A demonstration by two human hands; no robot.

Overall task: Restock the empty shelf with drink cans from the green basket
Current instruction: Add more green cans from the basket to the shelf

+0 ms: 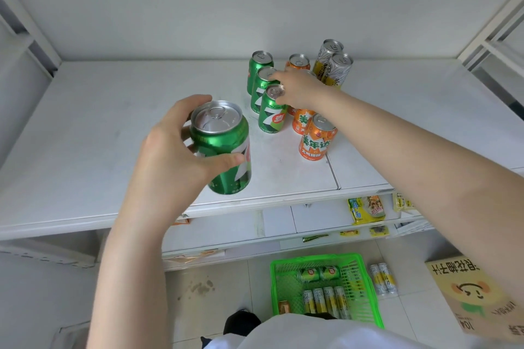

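Nearest the camera, the left hand (pixel 170 156) is gripping a green can (pixel 222 147) around its side, thumb across the front and fingers curled behind, holding it tilted slightly just above the front part of the white shelf (pixel 99 127); the left stretch of that shelf is lying bare; further in, toward the middle, three more green cans (pixel 265 99) are standing upright in a line running front to back; the right hand (pixel 297 89) is reaching over them with fingers spread, its fingertips resting on the lids of the two nearer ones, not closing around anything I can make out; this hand and forearm are hiding part of a row of orange cans (pixel 316 139), of which the front one is showing fully and the rear one is peeking out behind; just right of these, two tall silver-and-yellow cans (pixel 337 68) are standing close together near the back wall; below the shelf edge, yellow snack packets (pixel 367 210) are sitting on a lower tier; on the tiled floor, the green basket (pixel 363 289) is holding two green cans on their sides, a row of slim silver cans and one brownish can; two slim cans (pixel 382 279) are lying just outside its right wall; a cardboard box (pixel 476 292) is sitting at the far right.
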